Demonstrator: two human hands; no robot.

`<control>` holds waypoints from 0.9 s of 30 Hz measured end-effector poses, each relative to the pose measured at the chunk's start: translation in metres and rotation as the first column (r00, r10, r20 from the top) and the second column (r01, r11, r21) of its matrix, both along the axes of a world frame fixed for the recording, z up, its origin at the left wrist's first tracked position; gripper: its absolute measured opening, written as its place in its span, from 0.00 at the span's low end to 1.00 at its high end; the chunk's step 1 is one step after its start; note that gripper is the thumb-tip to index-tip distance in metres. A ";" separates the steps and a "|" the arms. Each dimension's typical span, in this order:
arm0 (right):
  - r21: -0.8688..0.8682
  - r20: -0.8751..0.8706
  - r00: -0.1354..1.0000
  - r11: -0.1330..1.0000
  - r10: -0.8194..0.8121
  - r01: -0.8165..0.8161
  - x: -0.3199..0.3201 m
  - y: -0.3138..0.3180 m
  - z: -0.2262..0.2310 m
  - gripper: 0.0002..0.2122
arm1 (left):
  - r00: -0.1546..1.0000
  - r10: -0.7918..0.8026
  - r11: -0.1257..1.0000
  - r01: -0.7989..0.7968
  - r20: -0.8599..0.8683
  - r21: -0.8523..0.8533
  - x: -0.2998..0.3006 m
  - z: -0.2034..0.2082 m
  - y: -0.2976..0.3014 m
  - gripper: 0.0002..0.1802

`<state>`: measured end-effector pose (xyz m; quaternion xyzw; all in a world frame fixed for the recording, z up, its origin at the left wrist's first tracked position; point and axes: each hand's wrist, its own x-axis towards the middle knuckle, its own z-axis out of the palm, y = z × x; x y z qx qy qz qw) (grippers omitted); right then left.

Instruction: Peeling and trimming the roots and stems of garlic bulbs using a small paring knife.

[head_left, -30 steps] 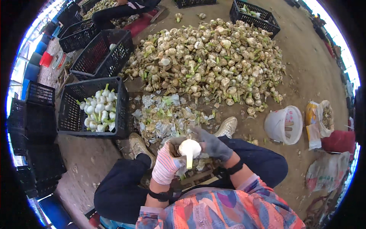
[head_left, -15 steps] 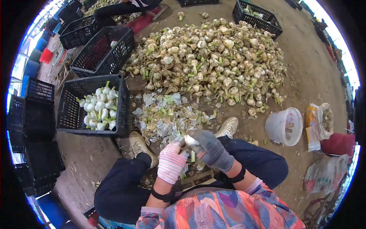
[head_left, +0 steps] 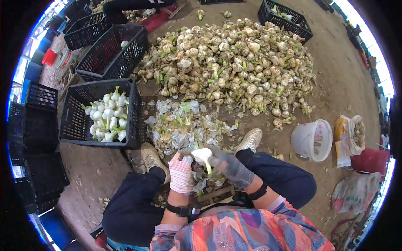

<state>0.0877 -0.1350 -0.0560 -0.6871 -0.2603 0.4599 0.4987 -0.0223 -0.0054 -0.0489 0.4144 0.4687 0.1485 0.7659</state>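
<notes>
A white, peeled-looking garlic bulb (head_left: 202, 154) is between my two gloved hands, its short green stem pointing down toward my lap. My left hand (head_left: 181, 172), in a pink-and-white striped glove, has its fingers curled against the bulb's left side. From the right, my right hand (head_left: 233, 167) in a grey glove grips the bulb; its fingertips are partly blurred. Beneath and beyond them lies a heap of papery garlic skins and stem bits (head_left: 184, 125). Farther off rises a large pile of soil-stained garlic bulbs (head_left: 230, 67).
A black crate (head_left: 69, 121) of clean white bulbs stands at left, with another black crate (head_left: 96, 62) behind it. To the right are a white bucket (head_left: 302, 140) and an open sack (head_left: 356, 134). Far right sits a crate (head_left: 289, 25); a person's leg (head_left: 125, 5) shows at the top.
The garlic bulb has turned, so its stem now points down and more white surface shows. My left hand has shifted slightly left, its fingers higher. The view has tilted a little.
</notes>
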 end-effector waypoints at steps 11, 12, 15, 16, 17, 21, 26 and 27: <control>0.094 -0.641 0.761 0.975 -0.097 0.203 -0.003 -0.003 -0.012 0.16 | 0.884 0.422 0.876 -0.342 0.198 -0.340 -0.013 -0.032 0.044 0.21; 0.099 -0.609 0.786 0.973 -0.107 0.208 0.001 0.001 -0.003 0.17 | 0.937 0.249 0.940 -0.173 0.246 -0.293 -0.009 -0.034 0.032 0.27; 0.110 -0.122 0.990 0.991 -0.064 0.077 -0.003 0.001 -0.045 0.19 | 0.975 -0.180 0.984 0.179 0.130 0.021 0.009 -0.022 0.009 0.38; 0.167 0.301 0.952 0.986 -0.052 0.001 -0.007 -0.012 -0.085 0.19 | 0.945 -0.325 0.939 0.317 0.042 0.136 0.017 -0.023 0.005 0.40; 0.183 0.059 0.995 0.979 0.081 -0.091 0.006 0.004 -0.060 0.20 | 0.953 -0.301 0.947 0.301 -0.014 0.108 0.011 -0.025 0.014 0.41; 0.092 0.245 0.912 0.944 -0.330 0.317 0.094 -0.029 -0.131 0.20 | 0.924 0.259 0.960 -0.215 0.281 -0.179 0.013 0.003 0.047 0.31; -0.306 0.859 0.496 0.652 -0.125 0.694 0.231 -0.078 -0.165 0.23 | 0.706 0.524 0.841 -0.518 0.477 -0.156 0.011 0.053 0.103 0.31; -0.379 0.832 0.544 0.599 -0.113 0.705 0.247 -0.082 -0.179 0.23 | 0.718 0.540 0.815 -0.577 0.439 -0.058 0.022 0.056 0.097 0.27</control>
